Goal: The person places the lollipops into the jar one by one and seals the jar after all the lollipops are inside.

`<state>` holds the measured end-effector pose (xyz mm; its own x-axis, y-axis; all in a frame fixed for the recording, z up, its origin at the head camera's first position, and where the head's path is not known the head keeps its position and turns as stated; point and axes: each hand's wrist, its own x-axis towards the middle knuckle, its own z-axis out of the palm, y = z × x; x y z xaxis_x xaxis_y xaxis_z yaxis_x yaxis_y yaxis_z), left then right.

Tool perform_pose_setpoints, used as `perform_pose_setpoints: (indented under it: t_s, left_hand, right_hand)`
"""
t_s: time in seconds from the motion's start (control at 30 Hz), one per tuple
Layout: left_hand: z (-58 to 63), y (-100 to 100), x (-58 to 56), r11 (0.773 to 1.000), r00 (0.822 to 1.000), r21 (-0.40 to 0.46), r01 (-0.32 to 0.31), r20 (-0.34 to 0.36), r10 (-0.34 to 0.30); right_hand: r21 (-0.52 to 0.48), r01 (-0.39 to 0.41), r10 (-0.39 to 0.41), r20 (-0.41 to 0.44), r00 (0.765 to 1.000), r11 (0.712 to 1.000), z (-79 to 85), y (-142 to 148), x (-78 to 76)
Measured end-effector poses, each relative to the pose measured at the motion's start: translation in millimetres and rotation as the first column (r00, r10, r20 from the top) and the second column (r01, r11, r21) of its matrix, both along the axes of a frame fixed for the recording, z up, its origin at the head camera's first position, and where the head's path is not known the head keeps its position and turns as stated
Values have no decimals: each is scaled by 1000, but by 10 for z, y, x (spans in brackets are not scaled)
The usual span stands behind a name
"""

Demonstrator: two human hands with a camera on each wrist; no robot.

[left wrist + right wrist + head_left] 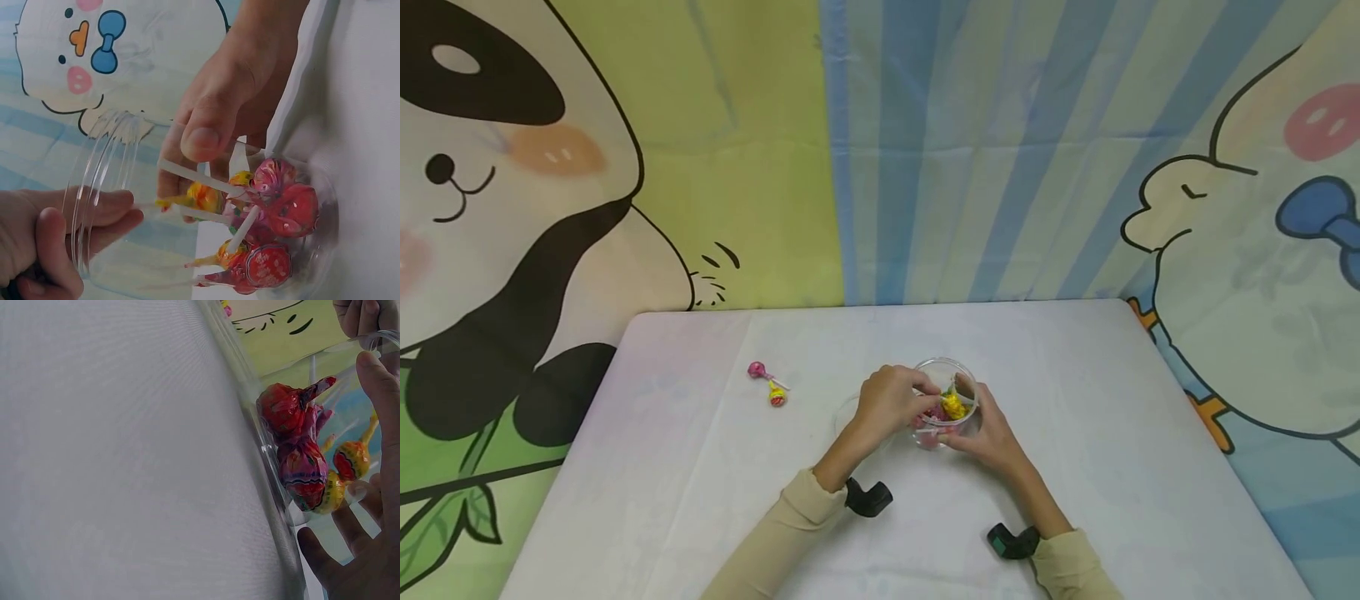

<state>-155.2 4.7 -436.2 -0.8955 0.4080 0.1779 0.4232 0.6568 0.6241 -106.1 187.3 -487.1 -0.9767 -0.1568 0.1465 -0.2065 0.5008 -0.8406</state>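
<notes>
A clear plastic jar [942,367] stands on the white table with several wrapped lollipops inside, their heads red, pink and yellow. My right hand [988,433] grips the jar's side, thumb and fingers spread around the wall. My left hand [891,402] reaches in through the mouth from the left. In the left wrist view its fingers [112,209] are inside the jar, pinching the stick end of a yellow lollipop [205,197]. Below it, a red lollipop [269,265] lies near the bottom, also visible through the wall in the right wrist view beside a purple-red lollipop [303,472].
Left of the hands, a pink lollipop [756,369] and a yellow-and-red lollipop [777,395] lie on the white tablecloth [700,467]. A clear round lid [844,411] is partly hidden behind my left hand. A printed cartoon curtain [760,167] hangs behind the table's far edge.
</notes>
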Motion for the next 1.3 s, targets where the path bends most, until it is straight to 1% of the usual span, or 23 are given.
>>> perform_pose_setpoints:
  t_s: [0.1,0.17,0.3,0.33,0.4,0.57,0.67,0.7,0.77,0.83,0.9,0.97,1.0,1.03,1.1,1.23,1.3]
  left_hand:
    - [54,31,6,995,1000,-96,-17,-27,14]
    - [95,45,6,989,999,-146,-22,-36,16]
    - [149,56,6,973,1000,-228,-19,-25,13]
    - [160,56,7,971,1000,-239,-17,-19,13]
    - [168,54,14,965,1000,-263,-15,-14,11]
    - [166,28,54,959,1000,-282,-20,-21,15]
    - [131,-9,97,970,999,-243,-34,-38,25]
    - [112,-32,115,977,998,-209,-36,-58,24]
    - [58,-98,155,994,992,-109,-31,-128,17]
    - [-13,-201,205,1000,973,10,-9,-230,11]
    - [-101,-346,262,993,946,118,10,-323,29]
    - [-204,-518,321,982,925,189,3,-373,69]
    - [-260,-610,353,979,918,202,-15,-384,93]
    - [-313,-708,379,977,917,208,-36,-382,115]
    - [-421,-899,432,976,921,200,-86,-359,155]
    - [-597,-1238,530,970,943,162,-183,-252,220]
    - [-646,-1376,563,964,946,139,-226,-204,251]
  right_hand:
    - [1,-13,13,-19,1000,1000,-15,15,-29]
    - [-13,-13,12,-25,1000,1000,-87,41,-68]
    - [-26,-8,7,-24,1000,1000,-264,88,-135]
    - [-30,-5,5,-21,1000,1000,-314,100,-147]
    - [-27,-3,3,-24,1000,1000,-353,105,-150]
    - [-15,-4,3,-32,999,1000,-380,97,-130]
    - [-3,-2,2,-37,999,1000,-386,93,-120]
    - [-2,-2,2,-39,999,1000,-388,92,-118]
    - [-6,-2,2,-44,999,1000,-403,98,-119]
    - [-13,-4,4,-44,999,1000,-408,101,-118]
    - [-13,-9,8,-36,999,1000,-398,106,-115]
    - [-7,-11,11,-25,1000,1000,-386,118,-114]
    - [-2,-10,9,-19,1000,1000,-376,125,-111]
    - [1,-6,6,-16,1000,1000,-373,128,-114]
    - [2,-3,3,-11,1000,1000,-372,134,-114]
    - [13,5,-5,-10,1000,1000,-388,134,-108]
    - [19,8,-7,-8,1000,1000,-389,119,-108]
